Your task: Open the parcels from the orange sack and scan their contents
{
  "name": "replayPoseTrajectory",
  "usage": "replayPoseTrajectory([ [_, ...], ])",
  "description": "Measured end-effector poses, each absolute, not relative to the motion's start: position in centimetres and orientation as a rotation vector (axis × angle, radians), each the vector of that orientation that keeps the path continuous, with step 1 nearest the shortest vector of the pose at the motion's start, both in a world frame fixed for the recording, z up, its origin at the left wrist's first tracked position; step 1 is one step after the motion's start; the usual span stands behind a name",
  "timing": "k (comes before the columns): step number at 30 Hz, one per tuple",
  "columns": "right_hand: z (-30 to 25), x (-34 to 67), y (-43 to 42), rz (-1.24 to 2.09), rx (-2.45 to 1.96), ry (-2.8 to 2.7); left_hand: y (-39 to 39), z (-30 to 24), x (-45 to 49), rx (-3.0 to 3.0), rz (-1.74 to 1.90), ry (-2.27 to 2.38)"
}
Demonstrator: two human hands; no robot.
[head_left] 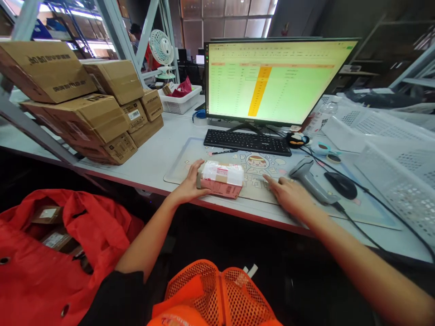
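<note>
Behind the white table I see, through the head camera, a dim workroom with a tall window and a pale fan. Brown cartons stand piled along the left side, a white basket sits beyond them, and a lit monitor takes up the middle. Large perforated baskets crowd the right edge. Below on the left, a red bag gapes around more boxes.

A small box, wrapped in white and crossed with tan tape, lies on a patterned mat by the table's front edge. Its long axis runs left to right, nearly along that edge, with the right end angled slightly towards me; a pinkish printed side faces me and the white wrapping is uppermost. My left hand holds its left end between thumb and fingers. My right hand is well clear of the box, index finger stretched out towards it and the others loosely bent; I cannot tell whether it touches the mat.

Just past that hand lies a grey scanner, with a black mouse to its right. Beyond the box, a pen and a keyboard fill the space up to the monitor.
</note>
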State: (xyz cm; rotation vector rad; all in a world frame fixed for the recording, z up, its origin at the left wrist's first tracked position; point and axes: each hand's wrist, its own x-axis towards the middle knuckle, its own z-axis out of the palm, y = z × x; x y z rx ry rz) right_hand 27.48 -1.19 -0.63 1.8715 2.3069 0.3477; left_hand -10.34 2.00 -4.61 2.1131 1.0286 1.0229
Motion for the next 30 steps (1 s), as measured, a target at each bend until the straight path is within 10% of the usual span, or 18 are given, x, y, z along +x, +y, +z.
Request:
replayPoseTrajectory([
  [13, 1.7, 20.6, 2.2, -0.184, 1.677, 3.445, 1.0, -5.7, -3.7, 2.634, 1.712, 1.205],
  [26, 4.7, 16.0, 4.6, 0.264, 1.45, 2.982, 1.2, -5.3, -3.5, 2.485, 1.362, 1.333],
  [30, 4.4, 15.2, 7.4, -0.098, 1.837, 2.891, 0.4, -5.0, -3.5, 2.518, 1.384, 1.326],
])
